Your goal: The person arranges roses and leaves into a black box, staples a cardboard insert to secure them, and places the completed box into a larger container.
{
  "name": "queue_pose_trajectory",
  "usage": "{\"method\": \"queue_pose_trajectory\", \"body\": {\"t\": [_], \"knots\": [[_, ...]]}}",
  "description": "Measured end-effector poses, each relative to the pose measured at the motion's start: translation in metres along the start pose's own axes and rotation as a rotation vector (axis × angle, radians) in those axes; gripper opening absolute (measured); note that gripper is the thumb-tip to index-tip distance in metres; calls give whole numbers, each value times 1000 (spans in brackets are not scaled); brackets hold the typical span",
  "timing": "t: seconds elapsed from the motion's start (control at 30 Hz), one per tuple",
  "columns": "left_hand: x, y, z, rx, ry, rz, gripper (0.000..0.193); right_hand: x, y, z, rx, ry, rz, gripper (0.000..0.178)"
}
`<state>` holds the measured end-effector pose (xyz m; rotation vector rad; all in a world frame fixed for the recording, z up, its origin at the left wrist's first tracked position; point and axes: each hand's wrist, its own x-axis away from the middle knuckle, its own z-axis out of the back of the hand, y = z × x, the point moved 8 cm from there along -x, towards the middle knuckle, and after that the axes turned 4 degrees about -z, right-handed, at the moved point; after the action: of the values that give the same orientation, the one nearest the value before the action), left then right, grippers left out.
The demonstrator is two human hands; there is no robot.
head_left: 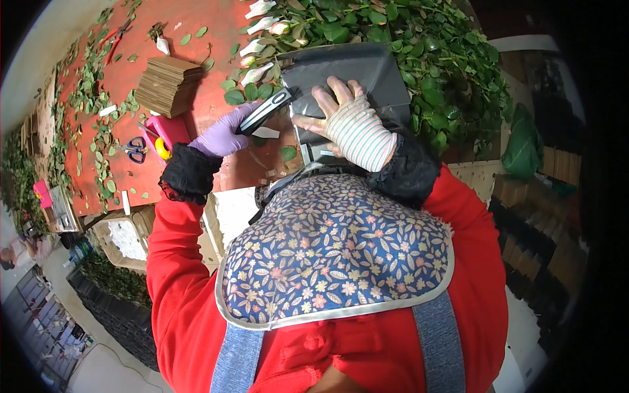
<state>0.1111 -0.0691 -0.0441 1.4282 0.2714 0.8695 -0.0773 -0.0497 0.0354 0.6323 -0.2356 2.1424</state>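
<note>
My left hand, in a purple glove, grips a black and silver stapler at the edge of a dark plastic sheet. On that sheet my right hand, in a striped fingerless glove, lies flat with fingers spread. The sheet is wrapped around a bunch of roses; pale rose buds and green leaves stick out beyond it on the red table.
A stack of brown cardboard pieces sits left of the hands. A pink tape dispenser, blue scissors and red cutters lie on the table among scattered leaves. Crates and greenery stand below at the left.
</note>
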Motion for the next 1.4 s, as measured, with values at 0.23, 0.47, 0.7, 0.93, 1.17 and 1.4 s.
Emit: {"method": "queue_pose_trajectory", "body": {"t": [0.23,0.47,0.7,0.93,1.17,1.4], "knots": [[-18,4,-6,54,-99,-117,84,0,-1,0,11,113,6,80],[-10,4,-16,-157,-208,-126,81,11,1,-14,-62,118,76,68],[-12,9,-20,-215,-107,-80,66,26,6,-10,-116,320,222,67],[-24,38,-25,-702,-35,104,26,31,17,-12,-109,282,233,58],[-17,39,-6,-845,-85,174,25,54,108,0,-522,786,-86,40],[5,28,-10,-559,87,114,23,24,160,-98,-1653,729,69,47]]}}
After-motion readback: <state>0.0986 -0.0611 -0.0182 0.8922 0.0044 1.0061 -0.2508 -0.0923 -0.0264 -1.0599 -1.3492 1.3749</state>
